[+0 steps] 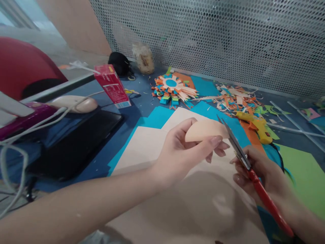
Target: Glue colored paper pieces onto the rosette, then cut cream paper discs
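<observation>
My left hand [181, 152] pinches a half-round piece of pale peach paper [205, 129] between thumb and fingers, its curved edge upward. In my right hand [264, 173] is a pair of scissors [238, 149] with red handles, pointing up and to the left. The blade tips are slightly parted and lie close by the right end of the paper; whether they touch it I cannot tell. Beneath both hands lie large peach paper sheets [142, 145], over blue sheets [158, 117].
Behind are a layered paper flower [172, 84] and a heap of paper scraps [238, 98]. A yellow glue gun [256, 125] rests at right near green paper [302, 169]. To the left are a black phone [76, 145], a pink box [113, 86] and white cables [33, 128]. A perforated metal panel [215, 37] stands behind.
</observation>
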A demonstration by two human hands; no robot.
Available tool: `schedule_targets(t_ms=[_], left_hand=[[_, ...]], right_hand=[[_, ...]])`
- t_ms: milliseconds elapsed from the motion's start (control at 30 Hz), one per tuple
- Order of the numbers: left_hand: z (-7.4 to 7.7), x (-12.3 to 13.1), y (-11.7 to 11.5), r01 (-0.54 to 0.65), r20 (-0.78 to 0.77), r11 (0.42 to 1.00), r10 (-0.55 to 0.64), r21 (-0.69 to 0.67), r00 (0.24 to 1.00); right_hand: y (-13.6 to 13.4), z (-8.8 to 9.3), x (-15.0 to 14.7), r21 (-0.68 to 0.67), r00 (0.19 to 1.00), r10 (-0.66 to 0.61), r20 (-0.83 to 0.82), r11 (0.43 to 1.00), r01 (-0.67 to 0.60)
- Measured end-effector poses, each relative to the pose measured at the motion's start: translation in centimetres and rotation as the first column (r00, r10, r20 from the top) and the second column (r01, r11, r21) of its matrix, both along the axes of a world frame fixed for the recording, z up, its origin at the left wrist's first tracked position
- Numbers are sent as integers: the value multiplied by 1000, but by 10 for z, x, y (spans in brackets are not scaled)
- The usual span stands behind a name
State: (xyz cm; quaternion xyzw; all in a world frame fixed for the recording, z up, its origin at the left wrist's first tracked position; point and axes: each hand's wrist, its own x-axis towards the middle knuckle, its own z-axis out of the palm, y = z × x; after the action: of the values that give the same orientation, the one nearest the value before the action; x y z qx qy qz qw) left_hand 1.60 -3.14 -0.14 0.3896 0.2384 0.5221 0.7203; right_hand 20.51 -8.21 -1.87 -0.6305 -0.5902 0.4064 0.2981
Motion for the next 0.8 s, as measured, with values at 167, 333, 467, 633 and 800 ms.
schedule_targets(t_ms=[167,333,467,633,800], left_hand=[[-1,-1,0,-13,-29,1000,13,14,999],[-1,-1,1,4,12,1000,-4,19,1000],[-1,-1,1,7,22,1000,-8,21,1000],[-1,-2,2,-14,27,1000,13,25,1000],[0,-1,2,-56,15,998,56,-5,998]], right_hand=[[0,4,-3,57,988,45,145,997,-53],[-1,5,-4,62,978,46,205,996,-60],[-2,7,-5,43,979,34,202,998,-44],[-1,8,-5,74,972,38,230,996,-56],[0,6,-2,120,962,57,266,988,-92]])
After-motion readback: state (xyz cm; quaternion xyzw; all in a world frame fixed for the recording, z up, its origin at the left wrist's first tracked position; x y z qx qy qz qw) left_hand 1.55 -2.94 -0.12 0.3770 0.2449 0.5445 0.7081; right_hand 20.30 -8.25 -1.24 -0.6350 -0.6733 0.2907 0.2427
